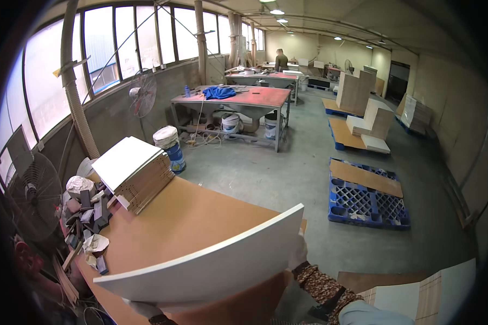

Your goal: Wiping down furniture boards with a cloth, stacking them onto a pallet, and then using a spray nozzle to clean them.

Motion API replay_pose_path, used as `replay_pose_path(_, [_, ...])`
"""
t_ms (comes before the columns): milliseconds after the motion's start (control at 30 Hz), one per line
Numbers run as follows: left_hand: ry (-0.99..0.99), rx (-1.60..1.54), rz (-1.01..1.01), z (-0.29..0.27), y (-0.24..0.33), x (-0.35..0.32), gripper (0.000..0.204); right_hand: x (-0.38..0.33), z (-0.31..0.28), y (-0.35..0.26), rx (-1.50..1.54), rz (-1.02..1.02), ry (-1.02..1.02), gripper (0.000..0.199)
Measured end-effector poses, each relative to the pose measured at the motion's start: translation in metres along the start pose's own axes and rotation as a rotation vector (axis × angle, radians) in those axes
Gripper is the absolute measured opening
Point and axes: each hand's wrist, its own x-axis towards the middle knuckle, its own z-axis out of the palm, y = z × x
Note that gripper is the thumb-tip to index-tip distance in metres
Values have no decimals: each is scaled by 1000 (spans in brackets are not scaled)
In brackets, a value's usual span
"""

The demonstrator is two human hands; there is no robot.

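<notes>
A long white board (211, 271) is held tilted on edge above the near part of the brown worktable (190, 211). My right hand (298, 252) grips its right end; the fingers behind the board are partly hidden. At the lower left end, my left hand (143, 309) holds the board's bottom edge, and only part of that hand shows. Across the table stands a stack of white boards (133, 168) with brown notched edges. To its left lies a heap of dark and grey blocks (89, 214) with crumpled pale paper (96, 244).
More stacked boards (428, 295) stand at my lower right. A blue pallet (366, 203) lies on the floor, with board stacks (371, 122) beyond. A blue bucket (171, 149), a red-topped bench (255, 96) and standing fans (35, 189) are around. A person (281, 60) stands far back.
</notes>
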Motion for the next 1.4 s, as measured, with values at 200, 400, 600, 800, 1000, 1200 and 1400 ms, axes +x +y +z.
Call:
replay_pose_path(200, [46,-108,-21,-41,9,-18,60,-21,16,7,-208,-63,-59,60])
replay_pose_path(400, [-39,-65,13,-33,22,-23,61,3,-33,58,-1027,-398,-82,37])
replay_pose_path(600, [-108,-9,39,-42,57,-24,62,2,-33,53,-1020,-340,-204,39])
replay_pose_path(800, [-161,25,35,-38,74,-30,63,0,-38,20,-371,313,-262,69])
replay_pose_path(1000, [-194,25,44,-69,60,-8,65,-20,-41,37,-441,134,-252,76])
replay_pose_path(1200, [-265,-20,23,-71,56,-7,65,12,-62,97,-51,159,-345,73])
replay_pose_path(1400, [-51,238,446,-72,26,1,57,17,-70,120,-328,-85,-328,73])
